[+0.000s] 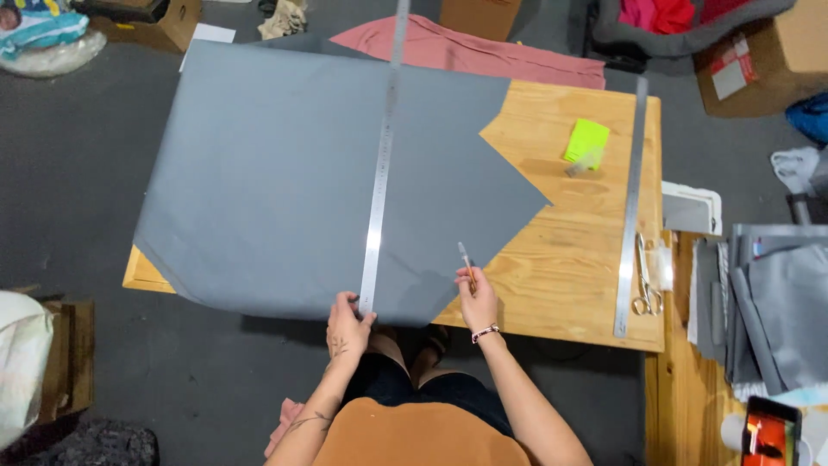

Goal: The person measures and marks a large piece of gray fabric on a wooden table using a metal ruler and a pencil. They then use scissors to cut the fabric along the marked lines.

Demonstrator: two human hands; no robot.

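Left hand [348, 321] presses fingertips on the near end of a long steel ruler [381, 164], which lies lengthwise across a grey fabric sheet [285, 181]. Right hand [477, 298] is closed around a pen [467, 263], tip over the sheet's near right edge. The sheet overhangs the wooden table [569, 259] on the left and near sides — its right edge is cut to a point. Bare wood lies right of that point, up to a second steel ruler [630, 207] along the table's right edge — scissors [645, 280] just beside it, green pad [586, 141] farther back.
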